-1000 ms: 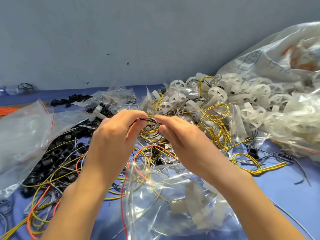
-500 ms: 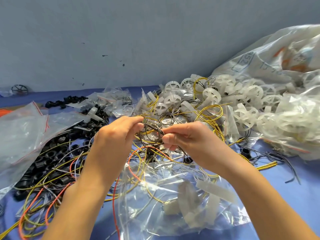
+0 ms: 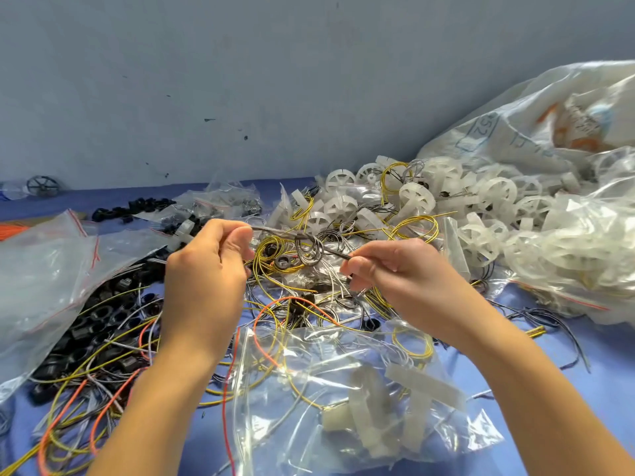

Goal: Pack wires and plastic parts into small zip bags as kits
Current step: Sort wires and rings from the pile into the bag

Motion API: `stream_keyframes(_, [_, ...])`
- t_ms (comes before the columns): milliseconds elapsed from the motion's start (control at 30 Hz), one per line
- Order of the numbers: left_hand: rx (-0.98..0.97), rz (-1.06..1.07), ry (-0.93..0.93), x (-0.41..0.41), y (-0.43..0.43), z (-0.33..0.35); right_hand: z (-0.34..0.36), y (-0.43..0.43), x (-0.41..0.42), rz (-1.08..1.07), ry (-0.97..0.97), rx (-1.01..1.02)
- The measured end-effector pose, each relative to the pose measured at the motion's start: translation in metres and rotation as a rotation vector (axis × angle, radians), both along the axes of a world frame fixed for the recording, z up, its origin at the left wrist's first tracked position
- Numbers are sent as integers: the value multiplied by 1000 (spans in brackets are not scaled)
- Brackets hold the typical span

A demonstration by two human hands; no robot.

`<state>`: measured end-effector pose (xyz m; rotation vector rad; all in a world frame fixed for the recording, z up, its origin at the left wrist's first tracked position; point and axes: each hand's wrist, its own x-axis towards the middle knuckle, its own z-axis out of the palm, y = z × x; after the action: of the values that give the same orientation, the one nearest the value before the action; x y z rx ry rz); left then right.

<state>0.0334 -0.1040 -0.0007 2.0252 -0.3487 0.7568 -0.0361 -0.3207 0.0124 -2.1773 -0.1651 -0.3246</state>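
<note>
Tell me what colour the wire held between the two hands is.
Dark grey; the wire is looped in the middle, seen best in the head view.

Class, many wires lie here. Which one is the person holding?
The dark grey wire, looped mid-air between the left hand and right hand; the yellow wires and orange wire lie loose below.

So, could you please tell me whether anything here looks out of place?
Yes: the grey wire pinched between the left hand and right hand is bunched into tangled loops midway, and a lone dark wheel sits far left by the wall.
</note>
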Motion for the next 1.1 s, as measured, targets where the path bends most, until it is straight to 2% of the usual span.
stream_keyframes(100, [-361,-239,249,-12,-23,4,-2,18,1,136,36,327])
stream_keyframes(167, [-489,-419,391,-23,-37,5,-4,29,3,193,3,513])
stream_keyframes(267, [-580,-600,481,-36,-52,8,-5,40,6,247,-49,754])
stream_keyframes(400, [-584,-702,473,-43,-57,10,-4,39,5,252,-73,876])
stream_keyframes(600, [-544,-753,504,-37,-42,7,-6,33,6,163,-159,682])
stream_keyframes(733, [-414,-608,469,-28,-22,0,-9,40,8,145,-148,574])
stream_keyframes(833, [-419,-461,494,-16,1,-11,-17,53,8,53,-69,435])
stream_keyframes(933, [-424,-274,507,-1,35,-22,-21,59,4,-38,18,189])
stream_keyframes(1033, [-249,-149,503,8,86,-26,-19,64,-2,6,-36,-25])
stream_keyframes(1100, [-139,-123,573,6,121,-24,-20,71,-4,43,-74,-195])
